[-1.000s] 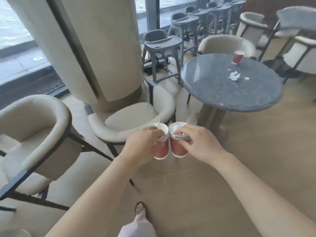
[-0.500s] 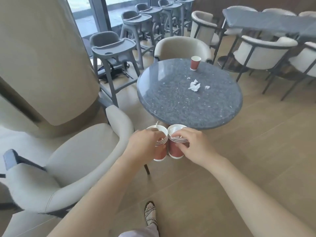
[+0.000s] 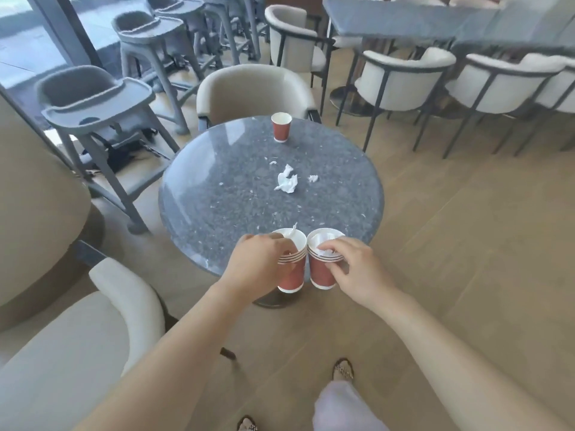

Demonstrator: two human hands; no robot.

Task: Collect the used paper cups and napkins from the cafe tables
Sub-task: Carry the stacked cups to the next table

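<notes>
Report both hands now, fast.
Left hand: closed, holding the left cups.
Right hand: closed, holding the right cups, napkin inside.

One head view, wide-angle: we look forward and down; left hand point(image 3: 258, 265) and right hand point(image 3: 357, 270) near, table point(image 3: 217, 197) beyond.

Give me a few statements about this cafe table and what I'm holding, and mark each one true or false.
1. Each hand holds red paper cups. True: the left hand grips the left stack, the right hand the right stack.
2. The lone cup on the round table lies on its side. False: it stands upright.
3. A crumpled napkin lies on the round table, apart from the lone cup. True.
4. The held cups are empty. False: white paper shows inside both stacks.
</notes>
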